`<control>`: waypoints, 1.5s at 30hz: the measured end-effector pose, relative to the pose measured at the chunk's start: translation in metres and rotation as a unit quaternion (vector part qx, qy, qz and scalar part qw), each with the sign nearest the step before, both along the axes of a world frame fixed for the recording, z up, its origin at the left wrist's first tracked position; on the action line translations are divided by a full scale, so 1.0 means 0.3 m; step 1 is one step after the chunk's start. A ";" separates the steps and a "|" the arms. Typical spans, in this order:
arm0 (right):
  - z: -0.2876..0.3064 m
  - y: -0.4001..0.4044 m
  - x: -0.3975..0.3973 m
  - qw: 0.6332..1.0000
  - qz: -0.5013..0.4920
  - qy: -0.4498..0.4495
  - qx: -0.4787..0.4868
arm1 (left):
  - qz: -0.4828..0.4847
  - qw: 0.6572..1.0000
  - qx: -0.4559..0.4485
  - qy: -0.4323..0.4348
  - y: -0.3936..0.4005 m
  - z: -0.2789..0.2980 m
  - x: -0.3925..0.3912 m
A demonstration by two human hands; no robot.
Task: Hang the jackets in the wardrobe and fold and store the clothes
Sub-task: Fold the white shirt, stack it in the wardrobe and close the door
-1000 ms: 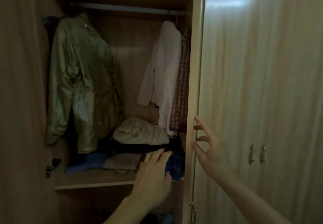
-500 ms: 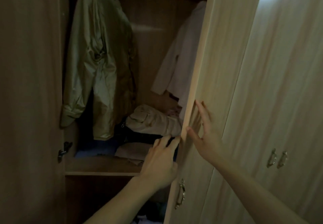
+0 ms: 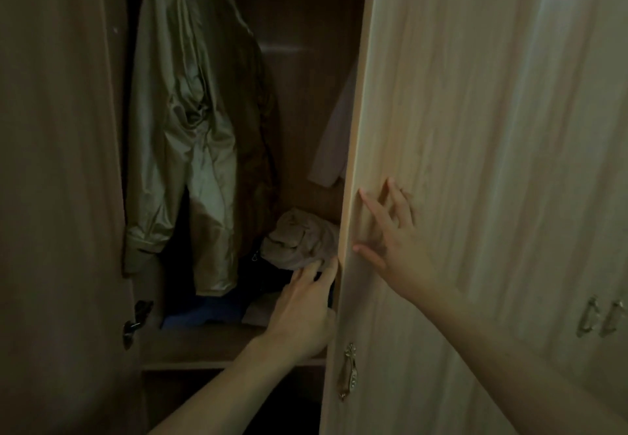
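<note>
**Hands at the wardrobe door**

Right hand (image 3: 394, 241) lies flat, fingers spread, on the door (image 3: 441, 128). Left hand (image 3: 302, 312), fingers straight, reaches to the door's edge, seemingly touching the clothes (image 3: 299, 241) at the shelf's (image 3: 204, 339) right end. A jacket (image 3: 190, 128) hangs left.

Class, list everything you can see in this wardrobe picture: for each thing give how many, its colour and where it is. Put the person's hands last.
jacket: one, shiny olive green, hanging at left inside wardrobe
pale garment: one, pinkish white, hanging at right, partly behind door
folded clothes: a pile, beige on top, dark and blue below, on shelf
door: one, light wood, half closed
door handle: one, metal, low on door
left hand: touching clothes pile
right hand: fingers spread on door
</note>
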State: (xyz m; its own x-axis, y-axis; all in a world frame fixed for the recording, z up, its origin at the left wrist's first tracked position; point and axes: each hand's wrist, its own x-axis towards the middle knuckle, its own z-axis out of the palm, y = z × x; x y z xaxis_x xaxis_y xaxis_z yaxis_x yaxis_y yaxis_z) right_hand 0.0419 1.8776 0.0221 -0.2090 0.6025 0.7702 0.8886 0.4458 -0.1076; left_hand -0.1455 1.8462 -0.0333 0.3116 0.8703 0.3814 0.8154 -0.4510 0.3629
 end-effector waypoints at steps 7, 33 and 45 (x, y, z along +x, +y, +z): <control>-0.025 0.103 -0.004 0.999 -0.034 0.003 0.003 | 0.037 0.997 0.042 0.057 0.071 0.079 0.000; -0.051 0.408 -0.093 0.984 -0.158 -0.084 -0.013 | 0.123 0.979 0.029 0.157 0.339 0.095 -0.092; -0.039 0.428 -0.096 0.980 -0.174 -0.092 -0.027 | 0.145 0.982 0.036 0.120 0.339 0.094 -0.197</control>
State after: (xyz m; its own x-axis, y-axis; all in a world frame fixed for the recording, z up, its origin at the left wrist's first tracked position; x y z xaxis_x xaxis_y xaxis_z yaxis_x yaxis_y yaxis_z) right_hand 0.0130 2.0059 0.0105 -0.1170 0.7008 0.7037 0.9923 0.1110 0.0545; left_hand -0.2047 1.9480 -0.0051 0.1431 0.9090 0.3914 0.9712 -0.2050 0.1211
